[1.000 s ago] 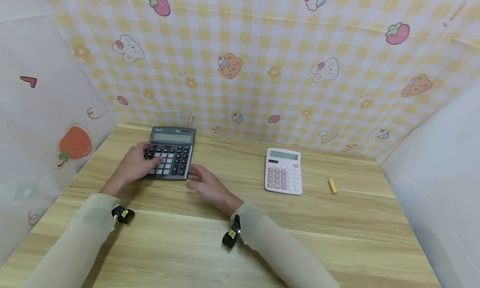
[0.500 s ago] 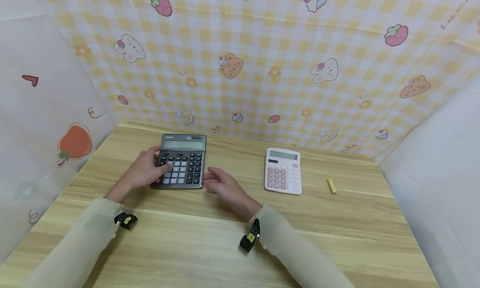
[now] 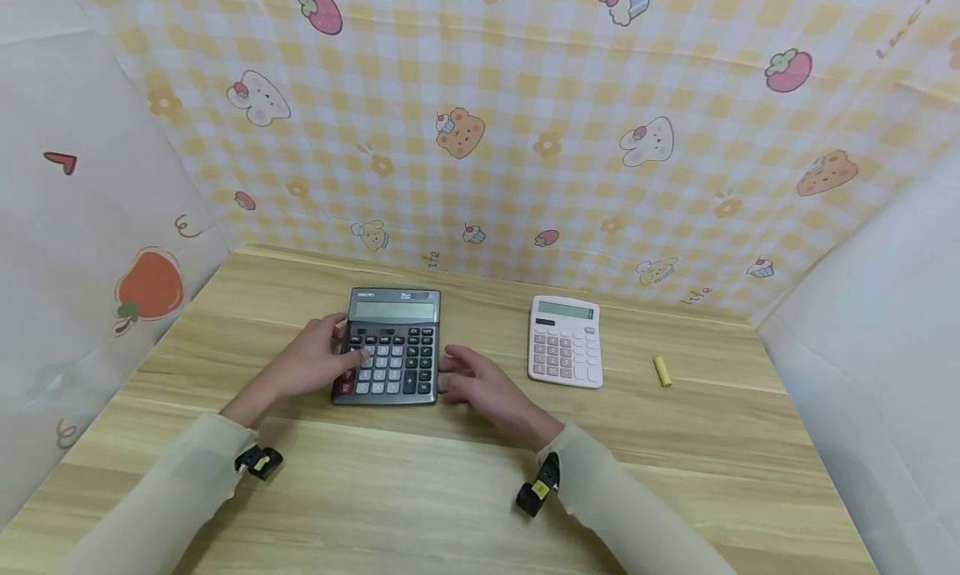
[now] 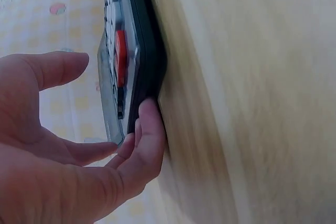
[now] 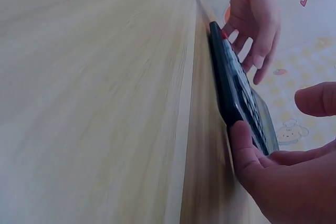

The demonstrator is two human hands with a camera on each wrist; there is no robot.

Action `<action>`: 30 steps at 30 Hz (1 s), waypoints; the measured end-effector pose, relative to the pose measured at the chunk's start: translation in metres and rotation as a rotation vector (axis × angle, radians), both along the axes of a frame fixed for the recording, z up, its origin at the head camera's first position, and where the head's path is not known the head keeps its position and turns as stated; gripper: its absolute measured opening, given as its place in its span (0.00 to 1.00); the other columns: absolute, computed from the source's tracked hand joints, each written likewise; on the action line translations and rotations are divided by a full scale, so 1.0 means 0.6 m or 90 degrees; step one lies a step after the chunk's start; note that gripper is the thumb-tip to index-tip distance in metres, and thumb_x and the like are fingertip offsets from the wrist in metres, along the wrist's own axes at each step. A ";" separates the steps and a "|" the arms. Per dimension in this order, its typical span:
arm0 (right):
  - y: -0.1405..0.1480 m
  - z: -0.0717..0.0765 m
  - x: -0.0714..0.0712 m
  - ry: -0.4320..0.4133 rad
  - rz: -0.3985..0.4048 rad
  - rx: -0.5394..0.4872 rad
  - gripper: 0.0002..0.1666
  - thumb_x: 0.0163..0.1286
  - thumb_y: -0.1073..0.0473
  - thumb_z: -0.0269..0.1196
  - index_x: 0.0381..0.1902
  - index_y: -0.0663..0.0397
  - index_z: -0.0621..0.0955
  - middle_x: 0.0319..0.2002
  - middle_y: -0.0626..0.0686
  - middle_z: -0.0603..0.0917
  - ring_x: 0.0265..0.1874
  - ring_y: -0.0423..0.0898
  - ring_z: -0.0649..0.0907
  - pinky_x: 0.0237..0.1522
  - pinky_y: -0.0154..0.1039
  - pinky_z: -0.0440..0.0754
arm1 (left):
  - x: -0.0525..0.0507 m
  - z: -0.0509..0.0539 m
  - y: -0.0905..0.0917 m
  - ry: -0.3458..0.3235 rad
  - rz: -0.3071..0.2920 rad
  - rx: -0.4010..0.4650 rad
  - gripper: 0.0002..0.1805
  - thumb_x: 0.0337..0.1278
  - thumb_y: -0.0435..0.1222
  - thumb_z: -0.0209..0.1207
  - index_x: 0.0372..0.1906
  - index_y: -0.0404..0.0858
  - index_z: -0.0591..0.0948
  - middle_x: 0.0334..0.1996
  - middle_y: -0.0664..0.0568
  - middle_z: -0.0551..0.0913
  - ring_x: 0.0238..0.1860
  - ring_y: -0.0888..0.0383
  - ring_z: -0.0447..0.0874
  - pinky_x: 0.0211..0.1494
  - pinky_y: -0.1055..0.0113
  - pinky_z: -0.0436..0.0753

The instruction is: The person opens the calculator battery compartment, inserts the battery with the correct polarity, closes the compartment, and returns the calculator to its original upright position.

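Observation:
A large dark grey calculator lies face up on the wooden table, its display toward the back wall. At its left edge my left hand touches the side with the fingertips. The left thumb stands apart from the keys in the left wrist view. On the opposite side my right hand has its fingers against the calculator's right edge. In the right wrist view the right thumb is raised clear of the calculator. Red keys show near its lower left corner.
A smaller pale pink calculator lies to the right, its display showing 0. Farther right is a short yellow stick. A yellow checked cloth hangs behind the table, with white sheets at both sides.
The dark calculator has slid right and toward me, with both hands travelling along its sides. The pink calculator and yellow stick have stayed in place.

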State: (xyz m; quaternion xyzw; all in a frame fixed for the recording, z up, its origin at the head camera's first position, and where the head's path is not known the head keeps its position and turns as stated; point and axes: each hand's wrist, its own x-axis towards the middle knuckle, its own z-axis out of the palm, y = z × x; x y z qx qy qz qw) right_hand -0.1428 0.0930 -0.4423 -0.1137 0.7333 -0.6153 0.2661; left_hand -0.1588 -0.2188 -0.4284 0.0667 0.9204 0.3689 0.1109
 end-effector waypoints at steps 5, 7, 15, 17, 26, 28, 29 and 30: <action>0.023 0.000 0.007 0.002 -0.004 0.014 0.43 0.80 0.61 0.60 0.86 0.67 0.59 0.71 0.65 0.78 0.60 0.55 0.86 0.64 0.49 0.85 | 0.009 0.001 0.016 -0.003 -0.036 -0.002 0.47 0.76 0.48 0.66 0.78 0.16 0.63 0.55 0.30 0.79 0.53 0.41 0.80 0.56 0.44 0.86; 0.032 0.000 0.011 0.000 -0.005 0.021 0.43 0.79 0.62 0.60 0.85 0.69 0.60 0.68 0.65 0.79 0.58 0.54 0.87 0.63 0.49 0.86 | 0.014 0.001 0.025 -0.002 -0.051 0.001 0.44 0.75 0.47 0.67 0.77 0.17 0.67 0.53 0.32 0.80 0.51 0.43 0.80 0.53 0.46 0.86; 0.072 -0.002 0.030 0.053 0.029 0.093 0.45 0.71 0.62 0.64 0.83 0.68 0.65 0.51 0.57 0.86 0.48 0.48 0.85 0.58 0.44 0.84 | 0.035 0.001 0.066 -0.025 -0.074 0.027 0.44 0.72 0.45 0.70 0.77 0.19 0.68 0.55 0.34 0.79 0.52 0.44 0.80 0.53 0.48 0.87; 0.083 0.001 0.037 0.048 0.031 0.096 0.44 0.72 0.62 0.63 0.84 0.68 0.65 0.49 0.56 0.86 0.47 0.48 0.85 0.57 0.45 0.85 | 0.041 0.001 0.078 -0.029 -0.079 0.032 0.44 0.71 0.45 0.71 0.77 0.19 0.68 0.54 0.36 0.78 0.51 0.46 0.80 0.51 0.51 0.87; 0.127 0.012 0.067 0.038 0.019 0.119 0.44 0.74 0.62 0.61 0.84 0.71 0.63 0.48 0.56 0.85 0.46 0.49 0.87 0.54 0.46 0.88 | 0.067 0.002 0.118 -0.046 -0.103 0.046 0.45 0.68 0.43 0.73 0.77 0.18 0.68 0.48 0.41 0.77 0.45 0.50 0.77 0.43 0.58 0.84; 0.135 0.012 0.072 0.044 0.024 0.123 0.45 0.72 0.63 0.62 0.83 0.72 0.63 0.47 0.56 0.86 0.45 0.49 0.87 0.52 0.44 0.88 | 0.072 0.002 0.126 -0.049 -0.105 0.046 0.45 0.67 0.43 0.74 0.76 0.18 0.69 0.48 0.41 0.77 0.44 0.51 0.77 0.43 0.58 0.84; 0.140 0.011 0.073 0.046 0.026 0.124 0.45 0.72 0.63 0.62 0.83 0.72 0.63 0.47 0.57 0.86 0.45 0.49 0.86 0.51 0.43 0.87 | 0.075 0.003 0.129 -0.051 -0.106 0.047 0.46 0.66 0.43 0.74 0.76 0.18 0.69 0.48 0.41 0.76 0.43 0.51 0.77 0.43 0.58 0.84; 0.144 0.011 0.075 0.046 0.027 0.126 0.46 0.71 0.63 0.62 0.83 0.72 0.63 0.47 0.57 0.85 0.45 0.49 0.86 0.50 0.42 0.87 | 0.077 0.004 0.133 -0.053 -0.107 0.048 0.46 0.66 0.43 0.75 0.76 0.18 0.69 0.48 0.41 0.77 0.43 0.51 0.77 0.43 0.58 0.84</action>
